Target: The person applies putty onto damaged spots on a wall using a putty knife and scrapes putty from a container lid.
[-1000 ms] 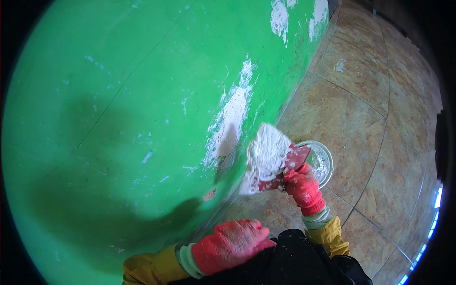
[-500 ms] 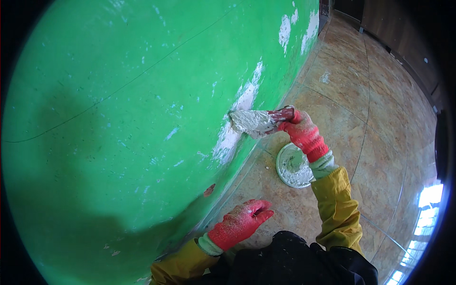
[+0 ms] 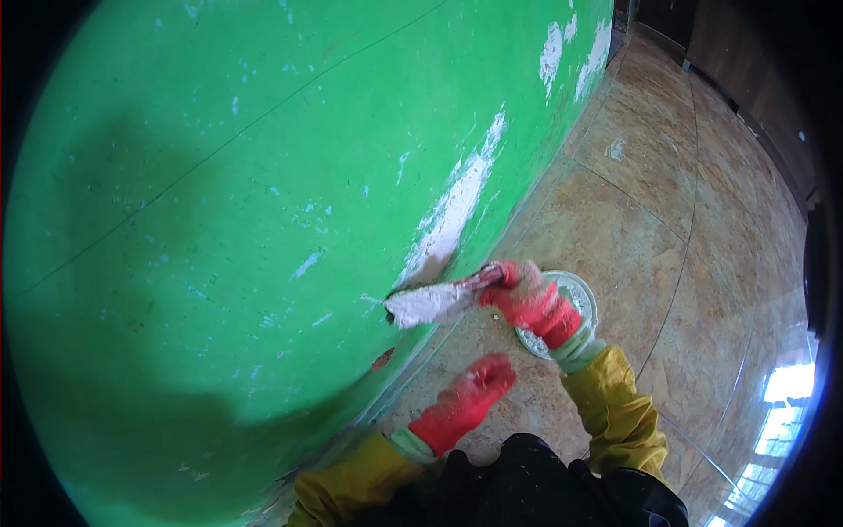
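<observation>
My right hand (image 3: 525, 299), in a red glove, is closed round the reddish handle of a putty knife (image 3: 430, 304). White filler coats its broad blade, and the far edge meets the green wall (image 3: 219, 290). A long patch of white filler (image 3: 461, 206) runs up the wall beyond the blade. My left hand (image 3: 465, 400), also gloved in red, hovers low near the foot of the wall. Motion smears its fingers, which look bent, and I see nothing clearly in them. Behind my right hand, partly hidden by it, stands a round tub (image 3: 586, 297) of white filler.
Brown tiled floor (image 3: 650, 228) stretches to the right of the wall. More white patches (image 3: 551, 53) mark the wall farther off. Nearer me is a small reddish-brown chipped spot (image 3: 383, 359). Dark panelling (image 3: 746, 66) lines the far right, and bright window light reflects on the floor.
My right hand has drawn the putty knife down and left along the wall, leaving the patch behind it smoother and whiter. My left hand has shifted slightly up and right. The view has moved a little.
</observation>
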Available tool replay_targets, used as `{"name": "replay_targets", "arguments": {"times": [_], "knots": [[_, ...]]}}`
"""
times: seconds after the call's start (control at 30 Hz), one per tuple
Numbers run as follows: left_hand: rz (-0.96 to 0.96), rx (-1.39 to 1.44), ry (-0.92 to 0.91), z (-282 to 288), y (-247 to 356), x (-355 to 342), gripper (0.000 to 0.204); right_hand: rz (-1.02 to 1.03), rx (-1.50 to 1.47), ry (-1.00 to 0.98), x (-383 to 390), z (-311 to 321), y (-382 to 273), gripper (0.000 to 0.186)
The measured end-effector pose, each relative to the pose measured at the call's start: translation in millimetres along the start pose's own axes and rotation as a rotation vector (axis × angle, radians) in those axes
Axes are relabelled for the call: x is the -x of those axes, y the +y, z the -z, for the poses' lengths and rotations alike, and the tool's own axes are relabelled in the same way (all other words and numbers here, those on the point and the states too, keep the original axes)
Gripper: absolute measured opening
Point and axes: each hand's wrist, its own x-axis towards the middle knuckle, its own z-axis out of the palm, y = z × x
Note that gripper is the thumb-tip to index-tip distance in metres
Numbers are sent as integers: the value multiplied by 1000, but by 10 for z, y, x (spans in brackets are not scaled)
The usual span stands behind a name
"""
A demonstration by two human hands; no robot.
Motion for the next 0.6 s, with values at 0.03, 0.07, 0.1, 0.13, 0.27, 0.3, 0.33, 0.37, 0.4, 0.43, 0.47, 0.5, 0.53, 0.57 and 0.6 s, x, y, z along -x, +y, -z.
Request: {"name": "replay_targets", "arguments": {"times": [0.03,0.07,0.1,0.13,0.27,0.3,0.33,0.37,0.4,0.43,0.47,0.5,0.53,0.57,0.6], "knots": [[4,-3,-3,36,-95,52,46,11,78,-33,74,-26,17,32],[88,-104,-33,52,-176,113,44,11,75,-34,140,-60,47,32],[173,-203,-64,78,-235,143,43,16,23,30,211,-98,82,30],[176,-201,-67,54,-210,171,43,17,-24,99,318,-128,104,28],[224,-120,-66,125,-136,338,45,-152,-441,390,682,-256,-45,29],[212,-66,-43,170,-147,375,47,-152,-501,498,730,-319,-33,28],[211,-60,-56,170,-122,397,47,-152,-489,506,782,-355,-64,28],[203,-5,-41,158,-74,417,48,-134,-395,579,829,-398,-119,29],[195,51,-26,139,-46,432,50,-115,-300,651,862,-451,-192,29],[191,54,-30,135,-34,455,50,-91,-253,710,837,-578,-300,28],[202,77,-46,129,-27,477,51,-87,-243,712,818,-664,-317,28],[214,101,-63,124,-23,496,53,-24,-210,758,807,-738,-328,28],[209,103,-70,139,-20,506,53,41,-180,800,782,-819,-336,28],[206,88,-69,158,-23,509,53,20,-107,836,733,-900,-425,28],[204,72,-68,174,-27,521,53,23,-98,838,713,-938,-438,28]]}}
